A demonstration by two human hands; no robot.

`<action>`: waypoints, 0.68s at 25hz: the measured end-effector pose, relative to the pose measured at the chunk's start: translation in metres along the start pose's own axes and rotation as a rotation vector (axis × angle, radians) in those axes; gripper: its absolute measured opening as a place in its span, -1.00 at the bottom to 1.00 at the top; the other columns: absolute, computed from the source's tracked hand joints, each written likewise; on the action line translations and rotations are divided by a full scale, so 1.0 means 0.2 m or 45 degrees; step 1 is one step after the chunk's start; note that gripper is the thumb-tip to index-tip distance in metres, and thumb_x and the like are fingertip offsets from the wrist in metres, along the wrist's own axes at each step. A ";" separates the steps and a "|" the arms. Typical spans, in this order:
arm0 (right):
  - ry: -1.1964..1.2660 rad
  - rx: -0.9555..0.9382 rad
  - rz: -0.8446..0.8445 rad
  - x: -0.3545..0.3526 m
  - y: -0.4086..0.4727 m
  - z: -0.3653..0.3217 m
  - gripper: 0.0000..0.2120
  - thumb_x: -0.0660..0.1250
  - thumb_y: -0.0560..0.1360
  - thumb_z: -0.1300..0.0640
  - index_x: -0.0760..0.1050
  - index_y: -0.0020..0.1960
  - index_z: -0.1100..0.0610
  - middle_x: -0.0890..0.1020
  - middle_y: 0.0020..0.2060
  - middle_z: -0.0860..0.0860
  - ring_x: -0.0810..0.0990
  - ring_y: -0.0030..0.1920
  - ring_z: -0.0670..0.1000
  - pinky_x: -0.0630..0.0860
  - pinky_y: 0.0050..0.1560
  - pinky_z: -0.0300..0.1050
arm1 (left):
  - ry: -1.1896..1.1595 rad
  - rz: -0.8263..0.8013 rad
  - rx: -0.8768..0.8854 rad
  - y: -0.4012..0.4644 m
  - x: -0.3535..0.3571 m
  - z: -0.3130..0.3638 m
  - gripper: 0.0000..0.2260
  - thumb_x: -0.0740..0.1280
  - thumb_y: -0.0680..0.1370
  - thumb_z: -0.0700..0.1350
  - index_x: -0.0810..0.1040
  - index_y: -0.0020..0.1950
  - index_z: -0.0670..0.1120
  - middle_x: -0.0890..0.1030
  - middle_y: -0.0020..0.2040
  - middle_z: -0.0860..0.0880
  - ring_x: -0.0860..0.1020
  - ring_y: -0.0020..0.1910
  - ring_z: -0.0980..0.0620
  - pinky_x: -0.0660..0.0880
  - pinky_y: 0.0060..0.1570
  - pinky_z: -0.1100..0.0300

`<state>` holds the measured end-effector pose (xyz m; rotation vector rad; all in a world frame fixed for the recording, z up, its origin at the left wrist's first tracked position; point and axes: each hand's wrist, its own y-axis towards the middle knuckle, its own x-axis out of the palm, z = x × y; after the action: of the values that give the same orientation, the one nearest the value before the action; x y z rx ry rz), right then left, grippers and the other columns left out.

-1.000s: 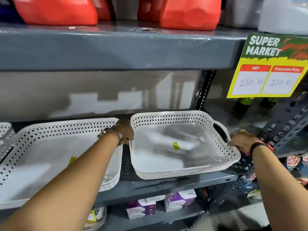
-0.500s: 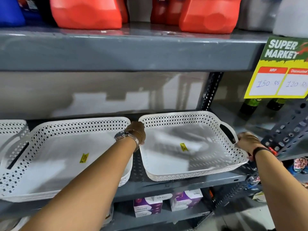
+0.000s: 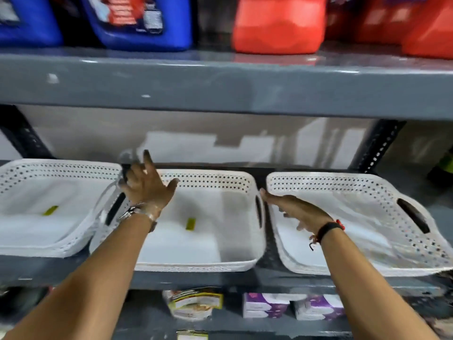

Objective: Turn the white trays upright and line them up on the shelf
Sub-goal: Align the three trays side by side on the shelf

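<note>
Three white perforated trays sit upright in a row on the grey shelf [image 3: 220, 278]: a left tray [image 3: 36, 217], a middle tray [image 3: 215, 229] and a right tray [image 3: 367, 217]. The left and middle trays each carry a small yellow sticker inside. My left hand [image 3: 144, 185] hovers with fingers spread above the gap between the left and middle trays, holding nothing. My right hand [image 3: 294, 207] is open over the left rim of the right tray, fingertips pointing toward the middle tray's right handle. The picture is blurred by motion.
Blue jugs [image 3: 137, 20] and red jugs [image 3: 277, 23] stand on the shelf above. Small boxes [image 3: 267, 305] and a packet [image 3: 193, 303] lie on the shelf below. A dark perforated upright [image 3: 377, 146] stands at the back right.
The view swung left, bringing a third tray into sight. Both hands let go of the right tray's handles and shifted left, now open above the trays.
</note>
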<state>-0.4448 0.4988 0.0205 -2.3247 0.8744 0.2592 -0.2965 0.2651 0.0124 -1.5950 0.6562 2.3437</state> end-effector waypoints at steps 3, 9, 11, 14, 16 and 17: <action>-0.149 0.090 0.060 0.15 0.10 0.03 0.03 0.37 0.28 -0.32 0.00 0.53 0.12 0.14 0.53 0.02 0.19 0.50 0.11 0.20 0.42 0.12 | 0.111 -0.207 -0.186 0.10 -0.02 -0.46 -0.04 0.33 0.40 0.25 -0.17 0.55 -0.10 0.08 0.52 -0.25 0.11 0.49 -0.23 0.08 0.43 -0.15; -0.332 0.096 0.464 0.32 0.14 0.03 -0.26 0.45 0.38 0.02 0.20 0.43 0.23 0.37 0.40 0.23 0.38 0.35 0.23 0.36 0.26 0.05 | -0.342 -0.839 -0.212 0.22 -0.04 -0.80 -0.36 0.37 0.49 -0.05 0.21 0.46 -0.25 0.36 0.44 -0.22 0.37 0.39 -0.18 0.34 0.33 0.11; -0.406 0.140 0.536 0.35 0.14 0.02 -0.51 0.41 0.41 0.06 0.38 0.24 0.26 0.50 0.26 0.28 0.48 0.18 0.22 0.40 0.10 -0.01 | -0.264 -0.752 -0.088 0.20 -0.02 -0.79 -0.60 0.29 0.53 -0.09 0.41 0.31 -0.27 0.49 0.33 -0.23 0.46 0.30 -0.18 0.41 0.22 0.13; -0.462 0.131 0.580 0.42 0.14 0.02 -0.67 0.32 0.47 0.16 0.46 0.16 0.32 0.58 0.12 0.29 0.53 0.04 0.21 0.40 -0.05 -0.08 | -0.155 -0.646 -0.015 0.17 0.01 -0.76 -0.66 0.22 0.57 -0.07 0.51 0.20 -0.29 0.58 0.22 -0.25 0.54 0.20 -0.22 0.49 0.13 0.07; -0.482 0.097 0.606 0.44 0.16 0.03 -0.73 0.27 0.47 0.22 0.48 0.12 0.33 0.60 -0.03 0.27 0.49 -0.11 0.15 0.37 -0.15 -0.11 | -0.110 -0.566 -0.045 0.16 0.03 -0.74 -0.65 0.22 0.57 -0.06 0.51 0.19 -0.30 0.59 0.20 -0.26 0.55 0.19 -0.23 0.51 0.11 0.05; -0.488 0.086 0.615 0.44 0.16 0.03 -0.77 0.26 0.47 0.23 0.49 0.09 0.31 0.58 -0.11 0.23 0.48 -0.14 0.14 0.37 -0.18 -0.12 | -0.101 -0.534 -0.071 0.15 0.03 -0.72 -0.65 0.22 0.57 -0.05 0.51 0.19 -0.30 0.58 0.20 -0.26 0.55 0.19 -0.23 0.51 0.11 0.04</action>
<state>-0.3993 0.4382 -0.0345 -1.8805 1.2047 0.8321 -0.1935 0.1678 -0.0306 -1.4803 0.2123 2.1126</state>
